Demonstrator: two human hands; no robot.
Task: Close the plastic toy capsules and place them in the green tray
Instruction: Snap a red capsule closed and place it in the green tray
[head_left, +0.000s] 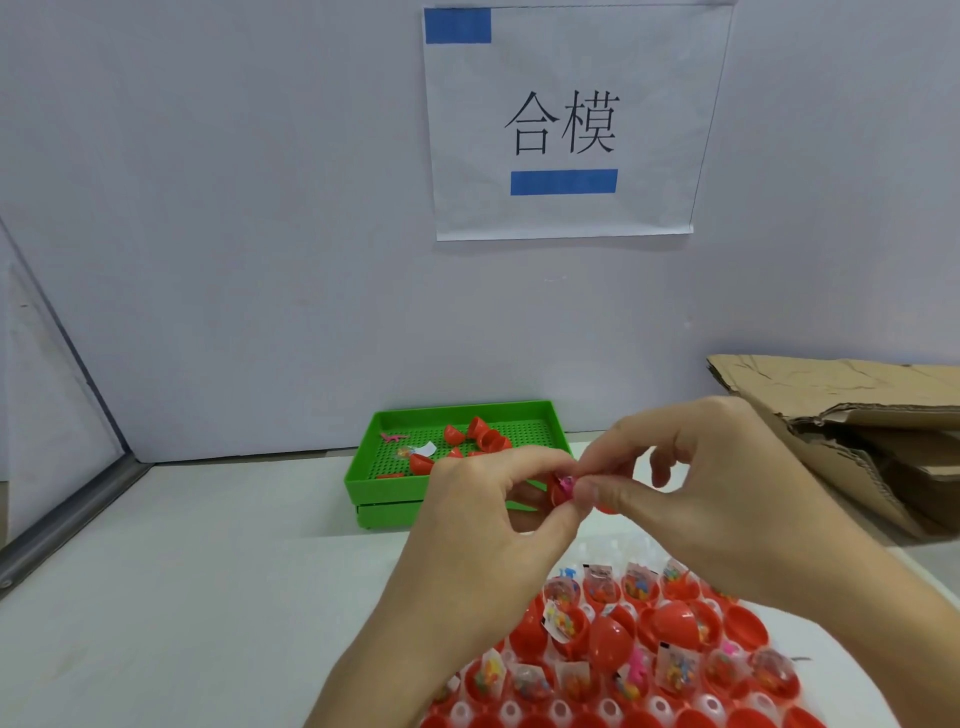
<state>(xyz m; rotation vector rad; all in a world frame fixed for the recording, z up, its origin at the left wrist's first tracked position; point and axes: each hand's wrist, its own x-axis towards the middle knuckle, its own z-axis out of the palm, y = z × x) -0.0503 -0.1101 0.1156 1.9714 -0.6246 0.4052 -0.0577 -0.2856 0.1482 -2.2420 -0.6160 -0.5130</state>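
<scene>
Both hands pinch one red capsule (563, 488) above the desk (208, 597): the left hand (488, 512) steadies it, and the right hand (691, 483) seems to tuck in a pink toy before closing. Near lie more open capsules (623, 665); far stands the green tray (457, 410), holding red halves, within reach.

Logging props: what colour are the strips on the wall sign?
Blue, both strips on the white sign; head view.

Red capsule halves (613, 644), green perforated tray (382, 480), brown cardboard (852, 415), white sign (571, 124) with blue bars.
</scene>
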